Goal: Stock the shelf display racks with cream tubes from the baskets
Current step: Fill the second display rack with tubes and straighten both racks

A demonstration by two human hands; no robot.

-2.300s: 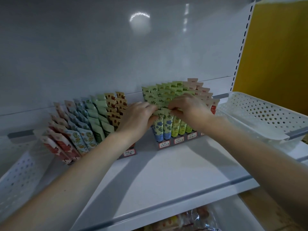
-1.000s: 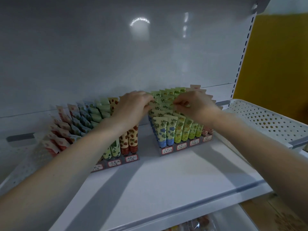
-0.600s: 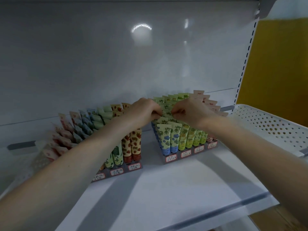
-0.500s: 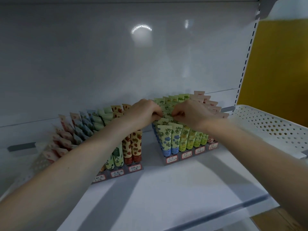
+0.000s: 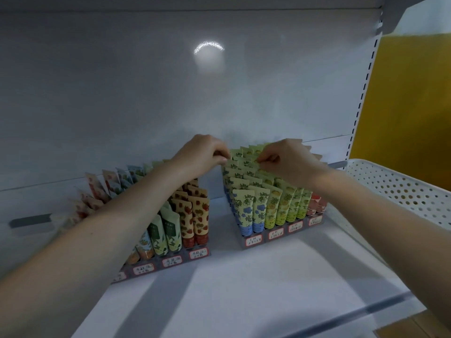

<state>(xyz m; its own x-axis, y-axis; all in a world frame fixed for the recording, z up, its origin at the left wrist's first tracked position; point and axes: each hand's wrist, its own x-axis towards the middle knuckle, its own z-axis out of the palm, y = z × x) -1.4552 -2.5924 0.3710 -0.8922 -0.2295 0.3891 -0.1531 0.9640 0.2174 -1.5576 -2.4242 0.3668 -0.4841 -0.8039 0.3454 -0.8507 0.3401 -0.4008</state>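
Two stepped display racks full of upright cream tubes stand on the white shelf [image 5: 244, 289]. The right rack [image 5: 280, 234] holds blue-flower, yellow, green and pink tubes [image 5: 258, 208]. The left rack [image 5: 170, 261] holds strawberry, green and orange tubes [image 5: 192, 215]; my left forearm covers part of it. Both hands are over the back rows of the right rack. My left hand [image 5: 200, 152] pinches the top of a pale green tube at the rack's back left. My right hand [image 5: 285, 158] pinches a tube top a little further right.
A white perforated basket [image 5: 395, 189] sits at the shelf's right end, beside the right rack. The grey back panel rises behind the racks, with a slotted upright [image 5: 363, 93] on the right and a yellow wall beyond it. Bare shelf lies in front of the racks.
Both hands have moved from the front rows of the right rack up to its back rows, still pinching at tube tops. The camera has tilted upward.
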